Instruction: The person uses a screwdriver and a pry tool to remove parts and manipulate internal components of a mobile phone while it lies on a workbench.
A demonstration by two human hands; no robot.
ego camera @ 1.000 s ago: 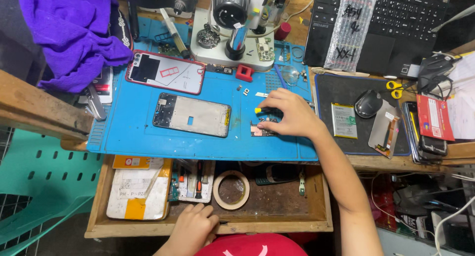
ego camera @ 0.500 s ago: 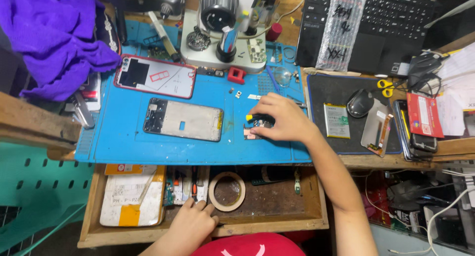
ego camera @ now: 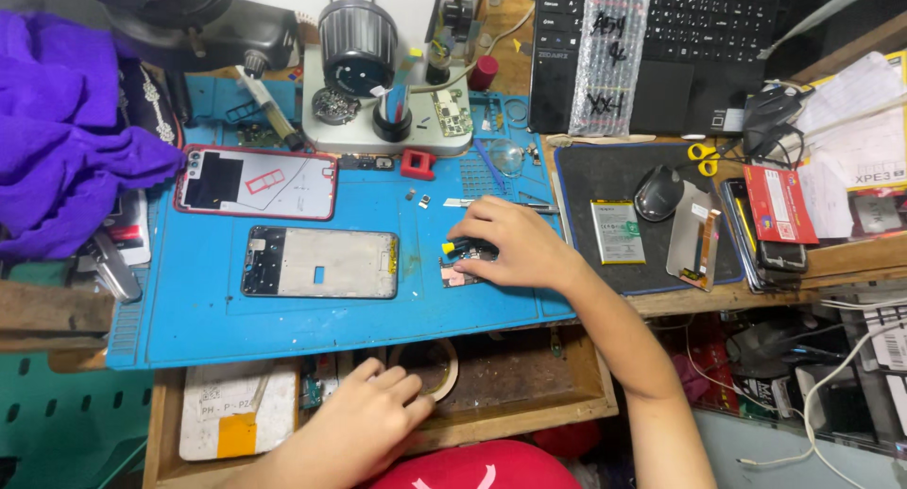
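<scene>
Your right hand (ego camera: 515,245) rested on blue mat (ego camera: 189,328), near counter's front edge, fingers curled down over small circuit board (ego camera: 463,262); grip on it could not be told. Your left hand (ego camera: 364,423) reached into open wooden drawer (ego camera: 529,394) below counter's front edge, fingers loosely bent beside tape roll (ego camera: 439,366), holding nothing visible. Phone frame (ego camera: 319,262) lay left of board, well apart.

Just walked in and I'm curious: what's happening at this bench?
A person is working on a taken-apart phone. Their right hand rests on a small circuit board on the blue mat, beside the bare phone frame. Their left hand reaches into the open wooden drawer, next to a tape roll.
</scene>
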